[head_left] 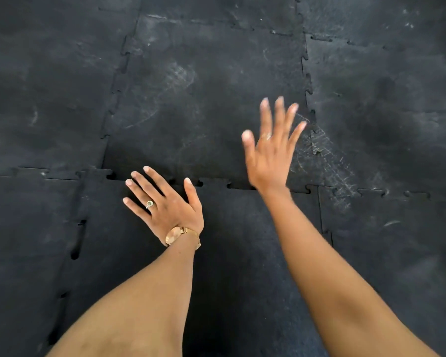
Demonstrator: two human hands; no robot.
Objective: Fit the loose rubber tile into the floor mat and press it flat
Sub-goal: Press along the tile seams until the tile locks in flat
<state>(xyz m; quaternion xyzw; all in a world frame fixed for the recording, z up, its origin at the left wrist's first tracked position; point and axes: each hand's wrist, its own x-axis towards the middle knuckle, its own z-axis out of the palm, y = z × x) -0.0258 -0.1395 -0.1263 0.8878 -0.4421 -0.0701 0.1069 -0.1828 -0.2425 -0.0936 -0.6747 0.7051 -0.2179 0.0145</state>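
The floor mat is black rubber, matt and finely grained, with pale chalky scuffs and scratches. The centre tile shows the same dull, rough rubber, smeared grey in patches. The wristwatch is glossy rose-gold metal; the ring is shiny metal with a pale stone.

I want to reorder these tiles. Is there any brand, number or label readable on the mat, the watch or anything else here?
None can be read.
Mat: only scuffs and chalky marks, no lettering.
Watch on the left hand: face too small and glared to read.
Ring: no text.
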